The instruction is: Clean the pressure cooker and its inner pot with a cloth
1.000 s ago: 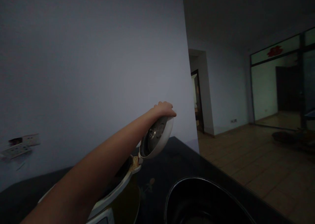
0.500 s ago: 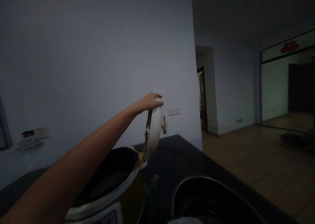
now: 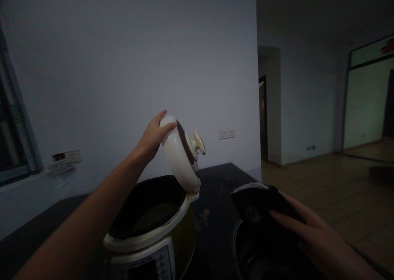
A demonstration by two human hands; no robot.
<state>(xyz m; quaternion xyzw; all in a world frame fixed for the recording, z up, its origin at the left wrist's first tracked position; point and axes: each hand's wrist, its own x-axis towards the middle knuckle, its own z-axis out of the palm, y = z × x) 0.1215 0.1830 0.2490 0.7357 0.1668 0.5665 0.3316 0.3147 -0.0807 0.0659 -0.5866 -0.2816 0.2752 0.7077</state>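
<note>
My left hand (image 3: 154, 134) grips the upper edge of a white lid (image 3: 172, 146) with a knob. The lid is hinged to a round electric cooker (image 3: 144, 235) and tilts over its opening, partly raised. Dark inside, the cooker shows a control panel with buttons at its front. On the right, my right hand (image 3: 310, 226) holds a dark flat packet-like thing (image 3: 255, 206) with a pale upper edge and a small printed emblem; its exact kind is unclear. It is above a wide black pan (image 3: 238, 251), whose far side is partly covered by it.
The dark tabletop (image 3: 215, 185) bears a flower print between cooker and pan. Behind stands a pale wall with a socket plate (image 3: 227, 134); loose sockets (image 3: 66, 161) hang at the left beside a window (image 3: 12, 120). Wooden floor (image 3: 314, 181) lies beyond the table's right edge.
My left hand has swung the lid from nearly upright to leaning lower over the cooker. My right hand has come into view with the dark packet-like thing. The view has turned slightly left.
</note>
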